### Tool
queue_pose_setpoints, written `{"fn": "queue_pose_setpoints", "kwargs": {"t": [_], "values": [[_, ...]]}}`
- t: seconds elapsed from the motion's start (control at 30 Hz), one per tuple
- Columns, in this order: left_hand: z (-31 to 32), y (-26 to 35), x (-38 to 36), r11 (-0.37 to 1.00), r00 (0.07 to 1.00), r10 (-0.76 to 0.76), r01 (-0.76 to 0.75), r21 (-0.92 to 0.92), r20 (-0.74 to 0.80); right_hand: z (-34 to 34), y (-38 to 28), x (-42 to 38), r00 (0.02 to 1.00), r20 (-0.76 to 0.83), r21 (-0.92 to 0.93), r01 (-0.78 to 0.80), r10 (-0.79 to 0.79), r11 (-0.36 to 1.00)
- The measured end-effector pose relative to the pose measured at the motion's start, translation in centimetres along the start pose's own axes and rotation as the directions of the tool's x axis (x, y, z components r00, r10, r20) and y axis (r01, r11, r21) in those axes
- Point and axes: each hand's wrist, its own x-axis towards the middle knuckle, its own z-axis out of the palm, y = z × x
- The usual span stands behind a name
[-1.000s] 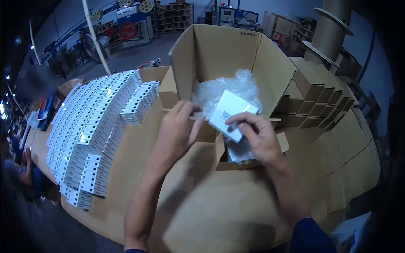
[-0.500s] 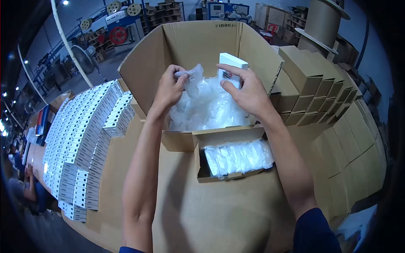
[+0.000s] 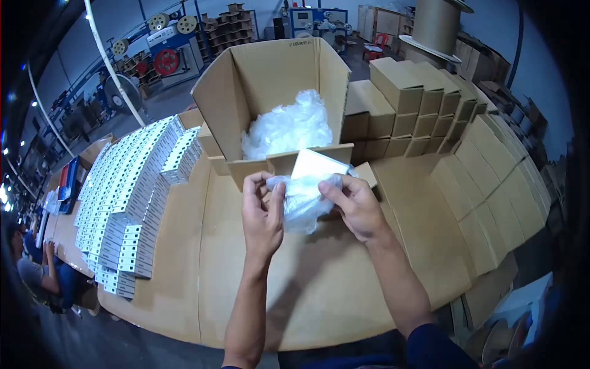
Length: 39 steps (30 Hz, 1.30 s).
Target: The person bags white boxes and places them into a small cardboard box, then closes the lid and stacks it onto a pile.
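Between my hands is a white box (image 3: 317, 165), tilted, its lower part inside a clear plastic bag (image 3: 301, 203). My left hand (image 3: 263, 212) pinches the bag's edge on the left. On the right, my right hand (image 3: 355, 206) grips the box through the bag, thumb in front. Just beyond them stands a large open carton (image 3: 218, 104) holding a heap of clear plastic bags (image 3: 289, 126). Behind my hands, a smaller open cardboard box (image 3: 367, 174) is mostly hidden.
Stacked white boxes (image 3: 132, 190) fill the table's left side. Brown cardboard boxes (image 3: 424, 104) are piled at the back right, with more brown boxes (image 3: 491, 178) along the right edge. At far left a seated person (image 3: 43, 270) rests an arm on another table.
Both hands have come back from over the large carton towards me. The white box is now partly inside the plastic bag. My view has shifted too.
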Motion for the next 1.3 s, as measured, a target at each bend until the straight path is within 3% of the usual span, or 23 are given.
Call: {"fn": "queue_pose_setpoints", "kwargs": {"t": [0.1, 0.23, 0.33, 0.37, 0.5, 0.67, 0.77, 0.8, 0.87, 0.93, 0.97, 1.07, 1.13, 1.23, 1.27, 1.3], "values": [[0.2, 0.0, -5.2, 0.984, 0.991, -0.128, 0.123, -0.126, -0.03, -0.5, 1.3, -5.4, 0.99, -0.103, 0.067, 0.104, -0.096, 0.992], [-0.5, -0.6, -12.2, 0.845, 0.92, -0.388, 0.378, -0.378, 0.053, -0.6, 2.7, -10.7, 0.975, -0.214, 0.048, 0.068, -0.057, 0.997], [-1.0, -0.3, -15.0, 0.763, 0.82, -0.523, 0.573, -0.3, 0.235, -0.7, 3.8, -12.9, 0.98, -0.164, -0.086, 0.103, -0.116, 0.991], [-1.6, -0.5, -15.8, 0.787, 0.788, -0.557, 0.602, -0.137, 0.262, -1.3, 4.1, -13.4, 0.981, -0.161, -0.235, 0.068, -0.108, 0.97], [0.1, 0.2, -18.6, 0.756, 0.857, -0.508, 0.492, -0.432, 0.086, -0.5, 5.4, -15.4, 0.985, -0.164, -0.124, 0.027, -0.047, 0.992], [-0.2, -1.2, -21.0, 0.895, 0.923, -0.384, 0.364, -0.256, -0.029, 0.9, 7.4, -19.2, 0.999, 0.001, -0.194, 0.04, -0.04, 0.98], [0.8, 0.3, -20.9, 0.86, 0.867, -0.457, 0.374, -0.346, -0.198, 0.1, 7.2, -20.0, 0.994, -0.096, -0.171, -0.074, 0.058, 0.982], [0.6, 0.0, -21.2, 0.882, 0.883, -0.417, 0.335, -0.33, -0.217, 0.1, 7.2, -20.1, 0.988, -0.124, -0.16, -0.11, 0.09, 0.981], [0.1, -1.0, -21.9, 0.919, 0.908, -0.337, 0.259, -0.298, -0.251, 0.5, 6.6, -20.1, 0.985, -0.175, -0.016, -0.014, 0.011, 1.0], [0.9, -0.6, -22.5, 0.906, 0.892, -0.354, 0.253, -0.339, -0.28, 0.5, 6.6, -20.6, 0.959, -0.283, 0.069, 0.017, 0.003, 0.997], [0.9, -0.8, -23.1, 0.901, 0.885, -0.364, 0.256, -0.35, -0.289, 0.1, 7.4, -20.5, 0.947, -0.308, 0.097, 0.131, -0.095, 0.987], [1.8, -0.8, -23.6, 0.889, 0.855, -0.368, 0.208, -0.407, -0.366, 0.4, 6.4, -21.2, 0.916, -0.399, 0.392, 0.123, 0.049, 0.912], [2.2, -1.3, -23.8, 0.909, 0.828, -0.34, 0.168, -0.382, -0.445, -0.3, 8.2, -22.2, 0.944, -0.326, 0.264, 0.045, 0.046, 0.963], [2.2, 0.1, -24.7, 0.89, 0.87, -0.391, 0.274, -0.364, -0.3, 1.3, 8.9, -23.0, 0.967, -0.244, 0.107, -0.043, 0.068, 0.993], [1.9, -0.5, -25.4, 0.919, 0.891, -0.357, 0.281, -0.277, -0.28, 2.4, 8.5, -22.9, 0.97, -0.235, 0.119, -0.036, 0.064, 0.992], [1.6, -0.9, -25.8, 0.941, 0.911, -0.324, 0.281, -0.188, -0.257, 2.5, 9.5, -22.9, 0.953, -0.294, 0.014, -0.076, 0.077, 0.997]]}}
